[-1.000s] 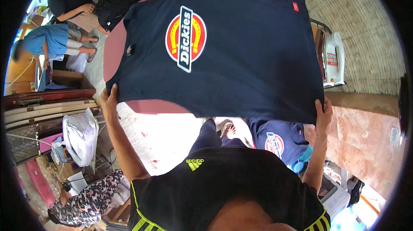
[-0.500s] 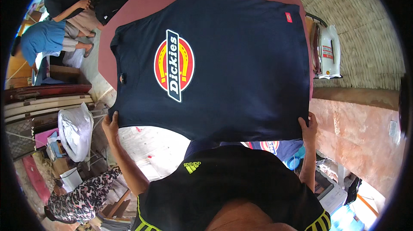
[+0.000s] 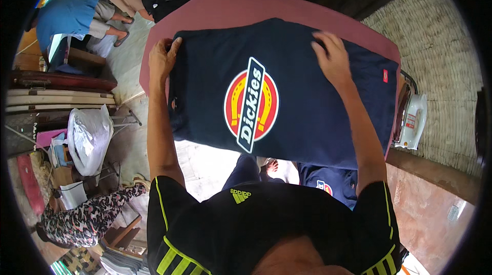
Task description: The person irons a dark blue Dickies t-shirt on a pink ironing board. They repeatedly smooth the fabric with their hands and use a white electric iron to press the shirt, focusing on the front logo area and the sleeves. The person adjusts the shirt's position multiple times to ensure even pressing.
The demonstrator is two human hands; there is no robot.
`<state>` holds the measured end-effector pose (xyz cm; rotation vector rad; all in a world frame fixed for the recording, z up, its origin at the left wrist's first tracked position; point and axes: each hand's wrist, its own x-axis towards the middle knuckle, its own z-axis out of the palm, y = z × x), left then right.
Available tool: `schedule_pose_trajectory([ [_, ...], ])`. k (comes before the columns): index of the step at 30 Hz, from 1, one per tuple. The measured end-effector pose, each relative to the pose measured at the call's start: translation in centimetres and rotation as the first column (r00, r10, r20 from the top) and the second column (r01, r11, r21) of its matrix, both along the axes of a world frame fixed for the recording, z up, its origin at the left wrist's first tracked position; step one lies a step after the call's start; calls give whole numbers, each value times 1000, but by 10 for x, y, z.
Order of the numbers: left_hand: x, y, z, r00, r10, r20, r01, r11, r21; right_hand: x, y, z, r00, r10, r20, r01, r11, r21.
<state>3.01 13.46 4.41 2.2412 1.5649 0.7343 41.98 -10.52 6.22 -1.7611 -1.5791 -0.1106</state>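
Observation:
A dark navy T-shirt [image 3: 307, 121] with a round red and yellow emblem lies spread flat on a maroon padded board [image 3: 241, 11]. My left hand [image 3: 163, 57] rests at the shirt's far left corner, fingers gripping the cloth edge. My right hand [image 3: 332, 57] lies flat on the shirt near its far edge, fingers spread. The near edge of the shirt hangs over the board toward me.
A white electric iron [image 3: 412, 121] stands at the board's right end by a woven wall. Another navy garment [image 3: 328, 183] lies below the board. People sit at the upper left; a white plastic bag [image 3: 89, 136] and clutter fill the left floor.
The shirt, held up by its near corners a second ago, now lies on the board. Both hands have moved from the near corners to the far edge.

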Motion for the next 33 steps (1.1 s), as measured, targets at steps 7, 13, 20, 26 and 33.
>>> schedule_pose_trajectory([
  [7, -1, 33, -4, 935, -212, 284, 247, 965, -92, -3, 125, -20, 949, 286, 131, -244, 933, -266],
  [13, 7, 30, 11, 870, -464, 167, 468, 884, 17, 12, 136, -9, 880, 367, -302, -456, 833, -313],
  [20, -21, 57, 11, 808, -369, 460, 561, 722, -405, 17, 150, 16, 592, 368, -717, -770, 520, -369],
  [26, -23, 72, 18, 812, -462, 357, 583, 674, -454, 36, 178, 40, 541, 448, -712, -837, 201, -510],
  [33, -16, 82, 45, 840, -521, 153, 523, 699, -488, 34, 190, 49, 617, 426, -662, -763, 120, -635],
])
